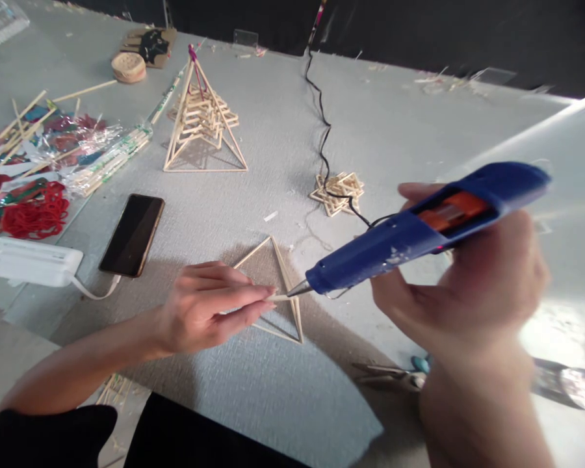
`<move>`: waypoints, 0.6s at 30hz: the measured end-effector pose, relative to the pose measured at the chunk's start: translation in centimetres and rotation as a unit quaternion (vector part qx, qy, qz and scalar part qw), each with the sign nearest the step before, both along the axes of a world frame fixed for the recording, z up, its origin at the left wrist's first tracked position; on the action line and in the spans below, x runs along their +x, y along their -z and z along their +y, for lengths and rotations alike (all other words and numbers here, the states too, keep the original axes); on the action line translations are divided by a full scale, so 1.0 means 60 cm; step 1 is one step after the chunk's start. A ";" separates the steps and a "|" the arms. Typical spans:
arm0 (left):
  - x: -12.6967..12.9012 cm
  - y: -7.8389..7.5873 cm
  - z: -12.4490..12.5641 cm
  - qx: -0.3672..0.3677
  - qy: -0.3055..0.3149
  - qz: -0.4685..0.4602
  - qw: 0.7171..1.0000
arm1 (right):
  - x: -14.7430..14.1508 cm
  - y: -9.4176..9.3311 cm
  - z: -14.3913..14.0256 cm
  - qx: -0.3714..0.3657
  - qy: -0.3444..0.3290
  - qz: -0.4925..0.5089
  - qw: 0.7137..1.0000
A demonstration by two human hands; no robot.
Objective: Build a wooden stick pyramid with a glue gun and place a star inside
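A person's left hand point(209, 304) pinches a slim wooden stick point(283, 298) while the right hand point(461, 296), wrapped around a blue glue gun point(365, 257), holds the metal nozzle point(301, 287) near its end.

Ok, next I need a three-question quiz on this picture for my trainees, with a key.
1. Which hand holds the blue plastic glue gun?
2. True or false: the left hand pinches a thin pale wooden stick.
3. Fill in the blank: the thin white cable is plugged into a black rectangular ____.

Key: 1. The right hand. 2. True. 3. Phone.
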State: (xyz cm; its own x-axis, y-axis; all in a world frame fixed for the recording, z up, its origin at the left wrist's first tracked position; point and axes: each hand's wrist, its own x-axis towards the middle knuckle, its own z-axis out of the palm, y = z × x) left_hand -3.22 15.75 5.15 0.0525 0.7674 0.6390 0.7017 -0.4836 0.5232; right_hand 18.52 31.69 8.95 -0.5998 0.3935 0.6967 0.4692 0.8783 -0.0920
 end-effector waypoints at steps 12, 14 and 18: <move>-0.001 0.000 -0.002 -0.004 0.005 -0.003 1.000 | 0.007 0.000 0.006 -0.019 0.002 0.014 1.000; -0.001 0.000 -0.001 -0.002 0.006 -0.004 1.000 | 0.008 0.002 0.006 -0.033 0.005 0.014 0.999; -0.001 0.001 -0.001 0.003 0.004 -0.002 1.000 | 0.005 0.003 0.004 -0.004 0.014 -0.006 1.000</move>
